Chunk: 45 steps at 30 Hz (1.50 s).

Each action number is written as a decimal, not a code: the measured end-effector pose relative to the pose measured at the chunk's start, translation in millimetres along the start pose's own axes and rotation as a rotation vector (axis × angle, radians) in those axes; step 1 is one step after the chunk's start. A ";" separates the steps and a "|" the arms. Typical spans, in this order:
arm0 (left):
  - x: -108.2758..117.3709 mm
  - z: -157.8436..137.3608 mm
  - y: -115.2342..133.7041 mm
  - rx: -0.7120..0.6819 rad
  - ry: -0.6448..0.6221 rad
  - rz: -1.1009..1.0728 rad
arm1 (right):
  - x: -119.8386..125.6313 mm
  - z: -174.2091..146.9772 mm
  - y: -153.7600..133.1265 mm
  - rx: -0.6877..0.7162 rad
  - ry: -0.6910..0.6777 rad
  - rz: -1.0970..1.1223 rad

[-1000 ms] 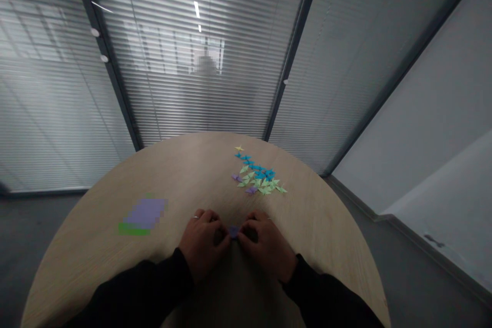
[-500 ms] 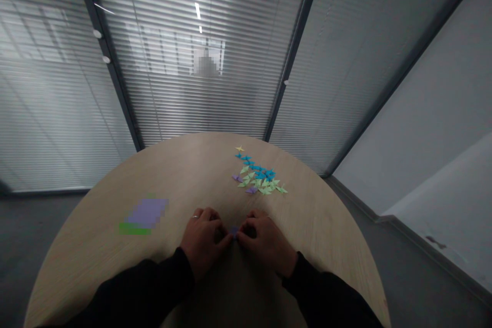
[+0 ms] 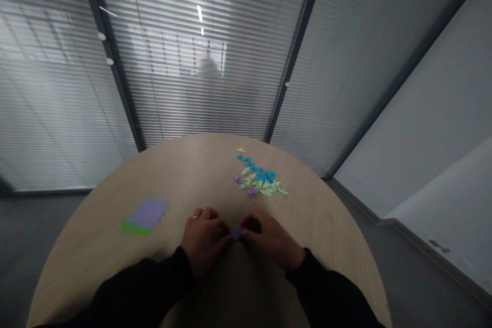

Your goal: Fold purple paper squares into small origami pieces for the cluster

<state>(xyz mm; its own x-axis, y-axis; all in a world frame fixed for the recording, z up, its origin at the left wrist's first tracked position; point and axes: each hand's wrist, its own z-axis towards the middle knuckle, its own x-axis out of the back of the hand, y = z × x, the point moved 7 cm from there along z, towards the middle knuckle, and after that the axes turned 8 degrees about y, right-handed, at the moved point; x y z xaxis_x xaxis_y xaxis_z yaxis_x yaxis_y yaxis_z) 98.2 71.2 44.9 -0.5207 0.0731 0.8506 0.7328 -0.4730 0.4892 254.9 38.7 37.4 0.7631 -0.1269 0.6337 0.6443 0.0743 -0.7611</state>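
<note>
A small piece of purple paper [image 3: 236,233] lies between my two hands near the front of the table, partly covered by fingertips. My left hand [image 3: 205,238], with a ring on one finger, pinches its left side. From the other side my right hand [image 3: 267,236] grips the paper's right edge between thumb and fingers. Beyond the hands sits a group of folded paper cranes: green cranes [image 3: 265,187], blue cranes [image 3: 261,171], purple cranes [image 3: 252,191] and one yellow crane [image 3: 240,149]. The folds in the held paper are too small to make out.
A stack of purple and green paper sheets [image 3: 148,213], blurred by pixels, lies to the left on the round wooden table [image 3: 184,164]. Behind the table stand glass panels with blinds [image 3: 207,107]; a white wall [image 3: 430,138] rises at the right.
My right hand has shifted slightly to the right, and more of the purple paper shows between the hands. The whole view has moved a little.
</note>
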 end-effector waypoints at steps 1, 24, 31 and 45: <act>-0.1 0.2 -0.5 0.000 0.001 0.000 | -0.4 -0.1 -0.1 0.001 -0.003 -0.005; 2.3 0.0 1.4 -0.018 0.037 -0.026 | -0.8 -6.6 -11.4 0.050 0.042 -0.089; 0.8 1.2 9.2 -0.182 0.011 0.032 | 0.1 -2.6 -9.3 0.027 0.094 -0.123; -14.2 -46.7 36.3 -0.379 -0.192 0.308 | 2.9 -9.5 -9.5 0.044 0.091 -0.093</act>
<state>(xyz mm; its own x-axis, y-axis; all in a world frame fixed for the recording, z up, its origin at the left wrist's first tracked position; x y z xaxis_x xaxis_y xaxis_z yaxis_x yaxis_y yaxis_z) 111.7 12.0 41.6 -0.1906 0.0235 0.9814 0.6110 -0.7796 0.1373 250.5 28.3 45.1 0.6937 -0.2239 0.6846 0.7151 0.1011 -0.6916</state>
